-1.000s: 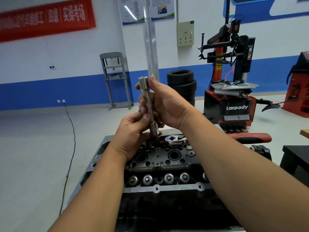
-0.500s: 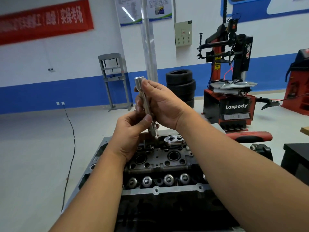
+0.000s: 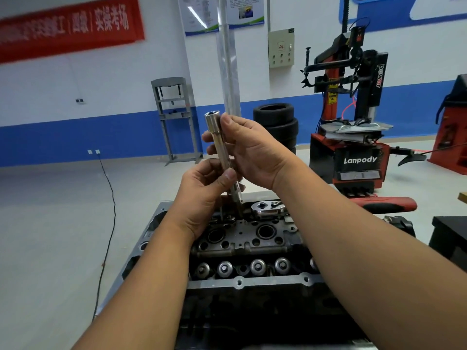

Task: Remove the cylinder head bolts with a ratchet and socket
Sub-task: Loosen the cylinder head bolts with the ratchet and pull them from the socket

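Gripping the socket as before, both hands' fingers stay clamped, tilted slightly more upright.

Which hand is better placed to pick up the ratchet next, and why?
Probably the right hand: the ratchet lies on the cylinder head directly beneath it. The left hand can keep holding the socket extension.

banner blurred, ratchet partly hidden

A red and black tyre-changing machine carries "Lanpody" in white letters on its dark front panel and "power" running vertically down its black column. A red wall banner shows white Chinese characters, blurred, ending in "实操考场".
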{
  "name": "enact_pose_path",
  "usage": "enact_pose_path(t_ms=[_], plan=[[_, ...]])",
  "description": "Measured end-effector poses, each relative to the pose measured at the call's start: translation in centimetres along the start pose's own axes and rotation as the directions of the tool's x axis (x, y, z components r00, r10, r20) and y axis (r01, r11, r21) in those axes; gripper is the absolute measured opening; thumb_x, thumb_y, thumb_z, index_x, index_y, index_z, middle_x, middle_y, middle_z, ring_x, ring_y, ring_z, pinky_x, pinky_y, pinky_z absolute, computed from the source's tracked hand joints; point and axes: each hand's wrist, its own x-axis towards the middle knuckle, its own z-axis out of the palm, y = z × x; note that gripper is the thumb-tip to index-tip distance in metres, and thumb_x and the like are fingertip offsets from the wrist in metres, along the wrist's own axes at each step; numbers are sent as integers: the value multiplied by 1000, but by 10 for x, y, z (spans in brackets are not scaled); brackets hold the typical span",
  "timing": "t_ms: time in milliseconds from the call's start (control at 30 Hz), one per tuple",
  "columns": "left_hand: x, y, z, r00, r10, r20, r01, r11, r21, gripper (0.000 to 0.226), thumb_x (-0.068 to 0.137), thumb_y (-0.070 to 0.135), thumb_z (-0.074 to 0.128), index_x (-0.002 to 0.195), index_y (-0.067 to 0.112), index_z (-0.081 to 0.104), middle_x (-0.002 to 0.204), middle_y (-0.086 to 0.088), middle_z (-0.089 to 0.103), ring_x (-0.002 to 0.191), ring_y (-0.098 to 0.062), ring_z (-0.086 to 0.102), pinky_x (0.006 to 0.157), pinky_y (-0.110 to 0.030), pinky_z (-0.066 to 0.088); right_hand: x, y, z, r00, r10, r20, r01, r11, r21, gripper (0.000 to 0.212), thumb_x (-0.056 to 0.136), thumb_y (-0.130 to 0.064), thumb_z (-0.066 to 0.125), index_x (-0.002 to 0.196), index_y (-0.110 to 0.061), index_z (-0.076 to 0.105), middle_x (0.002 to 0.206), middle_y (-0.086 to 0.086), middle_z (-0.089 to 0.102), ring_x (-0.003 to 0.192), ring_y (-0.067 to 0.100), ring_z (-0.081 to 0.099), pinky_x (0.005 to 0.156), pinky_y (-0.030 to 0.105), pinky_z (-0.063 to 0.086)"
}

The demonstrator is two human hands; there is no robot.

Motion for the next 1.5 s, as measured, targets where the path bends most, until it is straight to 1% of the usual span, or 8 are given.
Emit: enact_pose_path(t_ms=[133,333,533,800,967,1133,1300,1500], plan=[[-1,3,2,1000,-7,-1,7,1000,-10,32,75,46,82,99,25,82,93,-9,78,87,-27,76,71,-41,61,1,3,0,1000,-11,1,11,998,-58,18,95,-29,62,97,-11,62,95,5,70,86,21,62,71,31,56],[-1,3,2,997,-63,36,66,995,-79,26,96,32,60,96,20,83,91,-14,77,89,-31,76,74,-46,62,2,1,-1,999,47,-22,-49,993,-106,36,106,-43,52,103,-11,69,96,6,73,87,23,64,71,30,54],[-2,4,3,999,-35,28,36,999,-25,32,78,46,81,104,27,80,98,-8,78,88,-25,76,69,-37,61,2,4,-2,1000,19,18,-17,993,-121,26,98,-33,61,94,-7,64,92,7,71,86,25,61,86,43,51],[-1,3,4,999,-51,14,52,996,-67,24,89,43,67,92,24,82,89,-9,77,83,-26,76,64,-39,61,2,5,-3,999,50,11,-49,993,-110,29,100,-36,60,98,-8,68,91,8,72,85,24,63,84,37,53],[-1,4,4,1000,-22,14,23,999,-47,37,80,44,78,110,21,77,101,-9,78,89,-25,76,66,-38,61,1,6,-5,999,34,33,-29,992,-127,19,89,-23,68,92,-4,66,89,7,71,92,27,61,93,48,46],[-1,4,3,997,-68,45,70,997,-43,23,94,36,63,95,24,82,95,-11,78,87,-27,76,64,-39,61,-1,4,-7,998,46,34,-42,994,-106,15,95,-23,64,92,-8,67,91,6,71,88,24,63,77,34,50],[-2,4,6,1000,-10,2,10,1000,8,36,78,41,79,109,22,77,103,-7,79,96,-25,76,74,-37,61,1,9,-6,997,63,35,-59,993,-100,15,80,-14,71,92,-5,67,88,10,66,87,26,60,92,50,43],[-3,7,6,992,-95,79,98,994,-39,27,95,38,59,96,25,82,98,-10,77,89,-27,75,65,-39,61,0,7,-12,997,79,-3,-79,993,-91,19,80,-17,71,94,-6,66,81,4,65,73,17,62,61,27,45]])
